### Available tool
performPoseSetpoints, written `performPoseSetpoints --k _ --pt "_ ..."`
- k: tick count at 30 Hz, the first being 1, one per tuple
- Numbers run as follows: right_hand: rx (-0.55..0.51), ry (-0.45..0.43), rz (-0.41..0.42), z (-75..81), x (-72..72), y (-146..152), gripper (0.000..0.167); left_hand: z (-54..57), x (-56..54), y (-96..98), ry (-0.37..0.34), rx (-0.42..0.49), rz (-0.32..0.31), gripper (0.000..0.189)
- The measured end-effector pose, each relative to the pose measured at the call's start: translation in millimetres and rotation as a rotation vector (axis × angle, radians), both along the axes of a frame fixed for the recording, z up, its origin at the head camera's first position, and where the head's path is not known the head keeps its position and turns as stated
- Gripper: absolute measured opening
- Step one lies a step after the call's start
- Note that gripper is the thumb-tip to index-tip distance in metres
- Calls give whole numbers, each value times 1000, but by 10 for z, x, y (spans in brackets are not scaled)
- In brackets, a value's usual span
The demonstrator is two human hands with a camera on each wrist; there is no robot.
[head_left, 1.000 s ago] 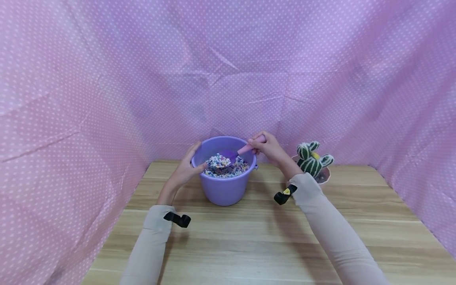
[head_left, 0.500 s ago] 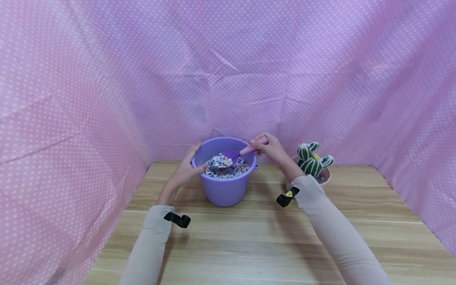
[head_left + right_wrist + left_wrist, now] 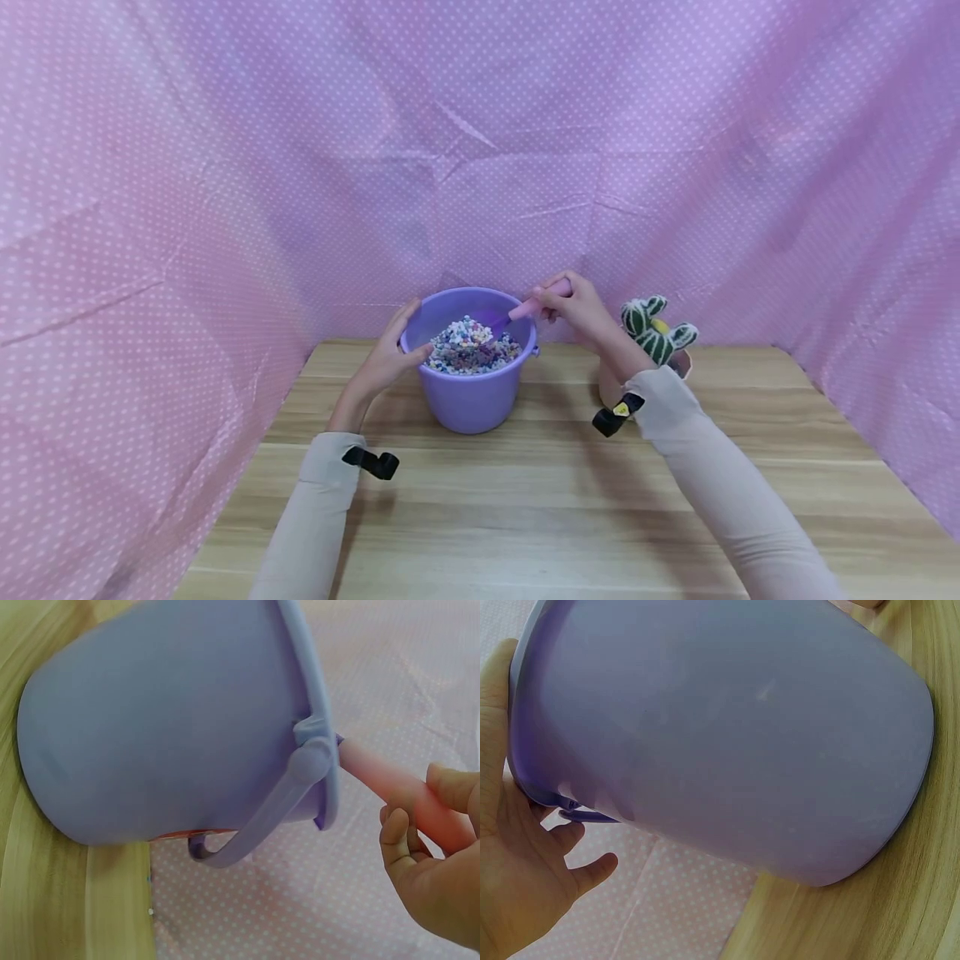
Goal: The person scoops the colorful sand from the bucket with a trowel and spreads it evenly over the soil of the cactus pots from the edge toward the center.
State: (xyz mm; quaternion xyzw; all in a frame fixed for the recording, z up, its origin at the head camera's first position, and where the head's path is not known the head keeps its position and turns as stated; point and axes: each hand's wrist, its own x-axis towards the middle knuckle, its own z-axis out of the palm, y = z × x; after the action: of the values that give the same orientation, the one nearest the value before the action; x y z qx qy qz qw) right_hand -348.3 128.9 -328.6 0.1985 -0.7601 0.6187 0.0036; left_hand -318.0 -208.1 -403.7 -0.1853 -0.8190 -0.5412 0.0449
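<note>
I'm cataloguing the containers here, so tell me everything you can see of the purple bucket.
The purple bucket looks like smooth plastic, round and tapering toward its base, with a protruding rim and a lowered carrying handle. It stands upright on the wooden table, holding small multicoloured beads. The person's left grip touches its rim at the left. A pink-handled scoop reaches in over the right side; whether it touches the bucket is unclear.

The table (image 3: 480, 517) offers wide free room in front of the bucket (image 3: 472, 404), between both sleeves (image 3: 311, 508). Behind it, the dotted curtain (image 3: 480, 200) stands as a wall. The left hand (image 3: 388, 357) blocks the left side; the right hand (image 3: 577, 308), the scoop (image 3: 522, 310) and the potted cactus (image 3: 658, 343) obstruct the right.
</note>
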Motion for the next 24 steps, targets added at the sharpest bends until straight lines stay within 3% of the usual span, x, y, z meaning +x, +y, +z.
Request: performPoseSetpoints --k 3,10,24 --pt "18 11 -11 62 31 29 24 1 -7 3 11 2 -2 90" --pt "-33 -58 -100 177 115 117 15 -6 -17 8 25 3 1 89" --pt "-145 -71 -70 375 222 494 11 -3 -6 17 15 8 -8 89"
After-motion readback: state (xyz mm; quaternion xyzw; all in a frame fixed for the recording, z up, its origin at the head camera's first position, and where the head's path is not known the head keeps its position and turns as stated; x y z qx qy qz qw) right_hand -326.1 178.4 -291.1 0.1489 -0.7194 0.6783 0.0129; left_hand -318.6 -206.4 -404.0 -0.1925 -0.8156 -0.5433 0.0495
